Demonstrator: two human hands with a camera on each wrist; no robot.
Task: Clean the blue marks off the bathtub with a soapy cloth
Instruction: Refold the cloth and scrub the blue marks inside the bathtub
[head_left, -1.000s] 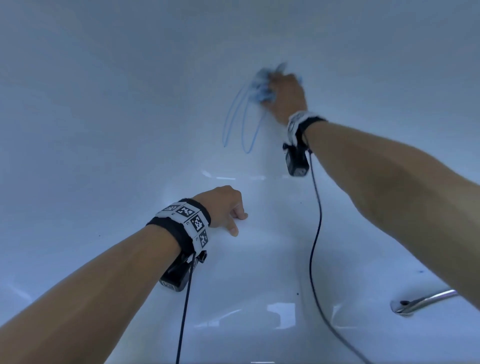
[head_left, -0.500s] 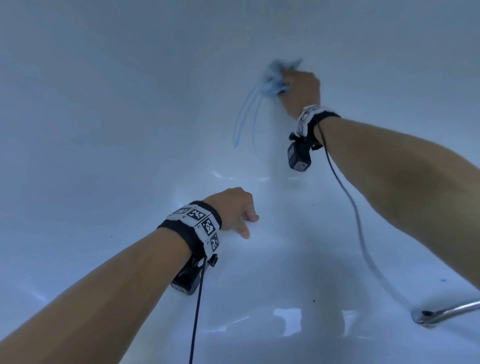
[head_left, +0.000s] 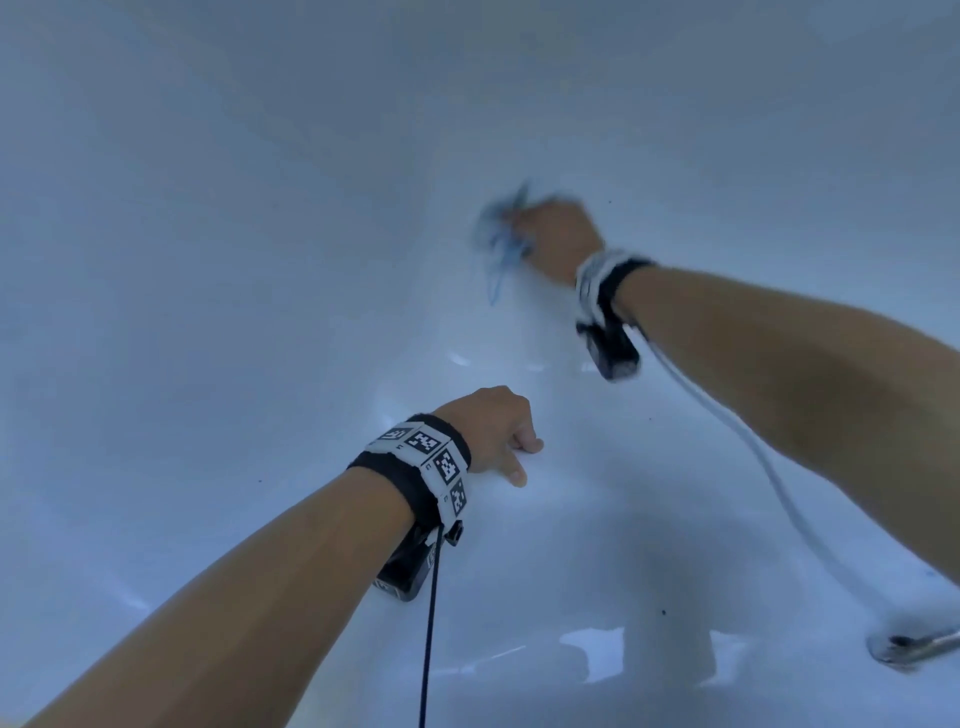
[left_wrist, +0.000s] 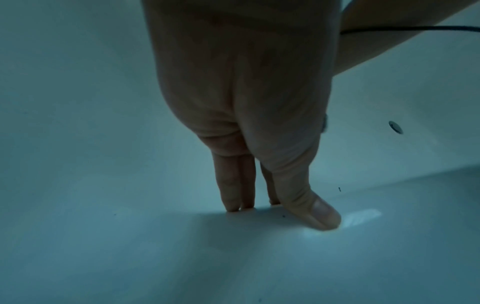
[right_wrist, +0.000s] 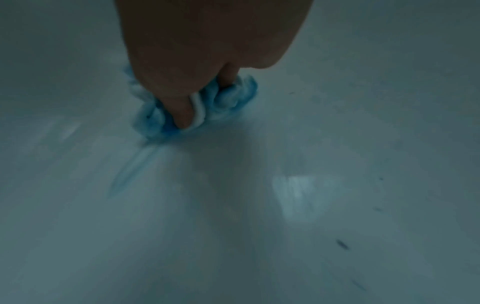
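My right hand (head_left: 558, 239) grips the bunched cloth (right_wrist: 223, 102) against the bathtub (head_left: 208, 260) wall over the blue marks (head_left: 496, 288); my left hand (head_left: 491, 428) braces with straight fingers (left_wrist: 230, 185). I should press firmly and overlap strokes.

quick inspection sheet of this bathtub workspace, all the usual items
surface: white bathtub, glossy, with small dark specks on the floor
job's things: blue cloth bunched against the tub wall; blue marks streak below it, blurred
clutter: nothing seen
hands: right hand grips the cloth and presses it to the wall; left hand holds nothing, fingertips and thumb braced on the tub floor
cables: black cable hangs from the left wrist camera; another, blurred pale, trails from the right wrist
surroundings: metal fitting at lower right; round metal fitting on the wall
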